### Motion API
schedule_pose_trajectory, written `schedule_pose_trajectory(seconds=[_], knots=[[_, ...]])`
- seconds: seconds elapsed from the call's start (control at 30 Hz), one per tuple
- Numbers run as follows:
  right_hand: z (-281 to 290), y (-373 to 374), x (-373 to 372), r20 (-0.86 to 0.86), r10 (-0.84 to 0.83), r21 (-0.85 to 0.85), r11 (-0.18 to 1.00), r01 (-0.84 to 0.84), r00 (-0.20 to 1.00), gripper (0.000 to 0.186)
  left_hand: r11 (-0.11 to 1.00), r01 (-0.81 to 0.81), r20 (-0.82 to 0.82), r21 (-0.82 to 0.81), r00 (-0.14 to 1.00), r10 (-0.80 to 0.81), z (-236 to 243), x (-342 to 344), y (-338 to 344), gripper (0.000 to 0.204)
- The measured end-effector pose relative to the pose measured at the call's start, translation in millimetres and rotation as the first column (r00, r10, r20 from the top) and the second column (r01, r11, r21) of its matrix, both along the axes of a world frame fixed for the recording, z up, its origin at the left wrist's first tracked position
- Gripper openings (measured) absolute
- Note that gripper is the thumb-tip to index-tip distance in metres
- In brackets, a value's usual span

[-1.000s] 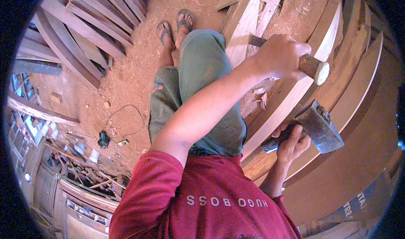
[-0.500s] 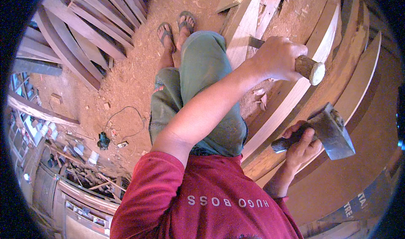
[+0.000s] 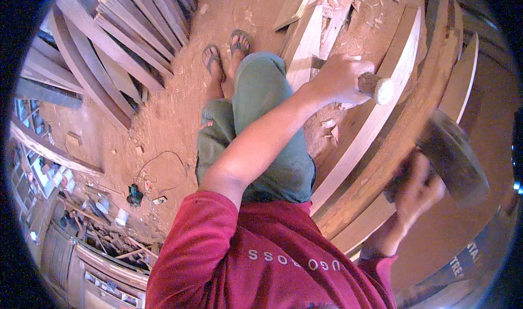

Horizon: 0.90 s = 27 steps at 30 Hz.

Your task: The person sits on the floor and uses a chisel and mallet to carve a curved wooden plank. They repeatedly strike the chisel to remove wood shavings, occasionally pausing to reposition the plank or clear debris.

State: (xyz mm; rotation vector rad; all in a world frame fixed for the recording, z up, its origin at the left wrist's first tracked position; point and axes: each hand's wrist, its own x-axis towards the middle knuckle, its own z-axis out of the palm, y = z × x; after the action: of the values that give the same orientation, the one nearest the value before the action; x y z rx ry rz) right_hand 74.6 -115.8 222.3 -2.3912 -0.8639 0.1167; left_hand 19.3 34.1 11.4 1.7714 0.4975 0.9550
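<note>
My left hand (image 3: 340,80) is wrapped round a chisel, and the pale-ended wooden handle (image 3: 376,88) sticks out on the right of the fist. On the other side, the dark flat blade (image 3: 318,63) points at a pale timber beam (image 3: 305,50); I cannot tell whether its edge touches the wood. Lower right, my right hand (image 3: 417,192) grips a mallet by its short dark handle. The blocky dark mallet head (image 3: 455,159) is smeared by motion and stands apart from the chisel.
Long curved timbers (image 3: 376,118) run along my right side, with a brown sheet (image 3: 463,200) beyond. Wood shavings (image 3: 329,129) lie by my leg. Stacked curved planks (image 3: 109,53) stand at the far left. A black corded tool (image 3: 134,194) rests on the dusty floor.
The mallet and my right hand have swung to the right, farther from the chisel. My left hand, still round the chisel, sits slightly farther left in the view.
</note>
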Motion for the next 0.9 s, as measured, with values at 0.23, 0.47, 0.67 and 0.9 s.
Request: schedule_pose_trajectory(seconds=[0.23, 0.47, 0.67, 0.9], knots=[[23.0, -26.4, 2.1, -0.042, 0.423, 0.605, 0.732, -0.314, 0.905, 0.038, 0.997, 0.071, 0.059, -0.041, 0.996, -0.069, 5.6, 5.8, -6.1, 0.03], [-5.4, -14.9, -9.1, -0.137, -0.072, 0.033, 0.996, 0.077, 0.988, 0.048, 0.998, 0.057, -0.038, -0.018, 0.998, -0.058, -6.2, -7.8, -13.1, 0.033], [-38.5, -22.8, -0.8, -0.192, 0.352, 0.152, 0.933, -0.327, 0.916, 0.036, 0.994, 0.094, -0.073, 0.047, 0.993, -0.091, -7.4, -4.4, -4.9, 0.037], [-32.1, -37.1, -17.7, -0.362, 0.034, -0.052, 0.997, -0.057, 0.932, 0.026, 0.96, 0.236, -0.227, 0.148, 0.953, -0.199, -13.2, -15.4, -27.0, 0.044]])
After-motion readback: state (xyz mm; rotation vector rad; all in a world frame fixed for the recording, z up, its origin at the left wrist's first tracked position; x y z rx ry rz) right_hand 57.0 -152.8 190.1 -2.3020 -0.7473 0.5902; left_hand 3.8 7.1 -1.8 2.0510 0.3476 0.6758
